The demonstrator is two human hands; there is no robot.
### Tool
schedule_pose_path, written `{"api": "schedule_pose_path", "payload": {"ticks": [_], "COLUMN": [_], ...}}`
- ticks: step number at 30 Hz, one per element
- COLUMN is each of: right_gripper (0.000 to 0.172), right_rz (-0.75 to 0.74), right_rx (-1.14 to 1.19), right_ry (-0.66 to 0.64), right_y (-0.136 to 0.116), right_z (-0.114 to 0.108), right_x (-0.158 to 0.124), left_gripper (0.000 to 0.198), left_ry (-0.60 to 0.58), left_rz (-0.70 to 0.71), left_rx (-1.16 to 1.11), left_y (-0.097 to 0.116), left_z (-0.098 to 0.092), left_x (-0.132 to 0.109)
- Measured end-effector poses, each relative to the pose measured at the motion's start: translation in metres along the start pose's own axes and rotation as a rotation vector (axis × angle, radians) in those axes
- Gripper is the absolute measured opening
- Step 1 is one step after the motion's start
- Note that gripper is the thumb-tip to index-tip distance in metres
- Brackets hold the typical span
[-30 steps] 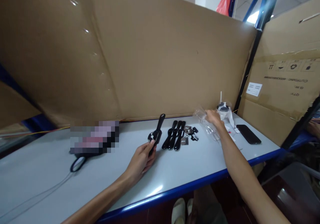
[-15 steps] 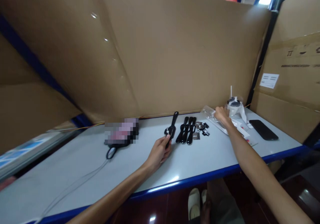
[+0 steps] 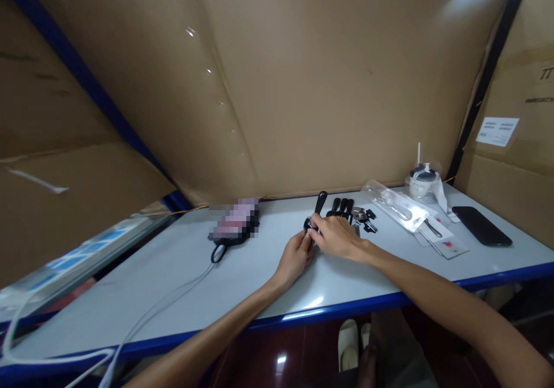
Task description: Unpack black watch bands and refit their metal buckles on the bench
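Head view: your right hand (image 3: 340,236) had just come away from the clear plastic bag (image 3: 392,203), where it was half a second earlier, and had crossed over to the black tool (image 3: 321,202) in your left hand (image 3: 295,259); the bag now lay on the table (image 3: 259,272) with no hand on it, the printed cards (image 3: 444,242) beside it in plain sight. Your left hand was still closed around the tool's lower handle, while the upper handle stuck up free and tilted, pointing away from you; your right thumb and fingers had reached the tool's middle, though I could not tell whether they pinched it, merely touched it, or held some small part there, since your fingers hid that spot.

For the work, this seemed to mean a change from one hand holding to both hands busy on the same tool; the left probably steadied it while the right saw to its middle. Your right hand partly hid the three other black tools (image 3: 343,205), which lay in a row just beyond it; the small metal pieces (image 3: 369,223) lay right beside them, with the phone (image 3: 482,225) farther right.
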State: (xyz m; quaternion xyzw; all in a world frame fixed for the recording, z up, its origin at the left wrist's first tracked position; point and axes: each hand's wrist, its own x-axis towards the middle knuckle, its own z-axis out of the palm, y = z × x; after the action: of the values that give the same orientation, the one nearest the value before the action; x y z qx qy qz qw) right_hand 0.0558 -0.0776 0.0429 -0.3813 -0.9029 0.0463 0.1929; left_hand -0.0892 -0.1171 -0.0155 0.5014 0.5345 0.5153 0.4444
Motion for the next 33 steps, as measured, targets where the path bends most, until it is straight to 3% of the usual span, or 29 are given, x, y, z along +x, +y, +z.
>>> {"api": "schedule_pose_path", "payload": {"ticks": [5, 13, 21, 24, 29, 33], "right_gripper": [0.032, 0.023, 0.027, 0.026, 0.032, 0.034], "right_rz": [0.071, 0.093, -0.048, -0.031, -0.256, -0.214], "right_rx": [0.008, 0.065, -0.083, -0.01, 0.115, 0.112], "right_ry": [-0.017, -0.04, -0.019, 0.052, 0.065, 0.075], "right_y": [0.003, 0.011, 0.013, 0.019, 0.026, 0.026], "right_z": [0.005, 0.004, -0.005, 0.0, 0.007, 0.006], "right_x": [0.003, 0.009, 0.002, 0.003, 0.005, 0.006], "left_gripper": [0.042, 0.042, 0.043, 0.042, 0.041, 0.039], "left_ry": [0.001, -0.007, 0.001, -0.028, -0.066, -0.092], "left_rz": [-0.013, -0.036, -0.097, -0.146, -0.181, -0.206], "left_rx": [0.014, 0.031, 0.023, -0.037, -0.083, -0.111], "left_y": [-0.002, -0.004, 0.0, 0.005, 0.012, 0.017], "left_z": [0.0, -0.003, 0.0, 0.001, -0.001, -0.004], "left_x": [0.004, 0.005, 0.005, 0.003, 0.0, -0.002]}}
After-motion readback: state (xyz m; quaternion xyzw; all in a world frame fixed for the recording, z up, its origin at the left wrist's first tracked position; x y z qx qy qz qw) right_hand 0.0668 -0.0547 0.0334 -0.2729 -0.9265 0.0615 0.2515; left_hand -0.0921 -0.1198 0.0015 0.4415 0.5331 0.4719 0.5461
